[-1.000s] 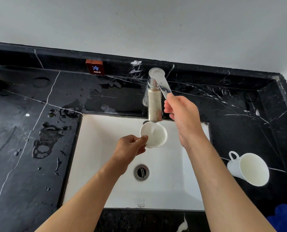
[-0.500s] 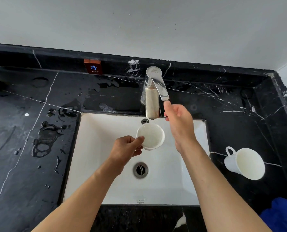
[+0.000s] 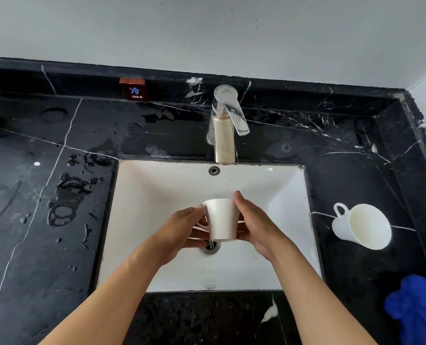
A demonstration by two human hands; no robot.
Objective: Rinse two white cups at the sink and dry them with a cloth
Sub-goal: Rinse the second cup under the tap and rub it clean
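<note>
Second cup [image 3: 362,226] lies on side on counter [image 3: 57,245] right of sink [image 3: 157,195]; blue cloth [image 3: 416,307] at near right corner. Faucet [image 3: 225,125] behind, clear of hands. Your left hand [image 3: 182,229] and right hand [image 3: 256,226] both clasp cup [image 3: 221,219] over drain; before, right hand was at faucet lever, cup under spout.

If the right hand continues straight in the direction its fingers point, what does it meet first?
Probably the sink's back wall, below the faucet; the right hand points up-left along the cup. Depth is unclear.
</note>
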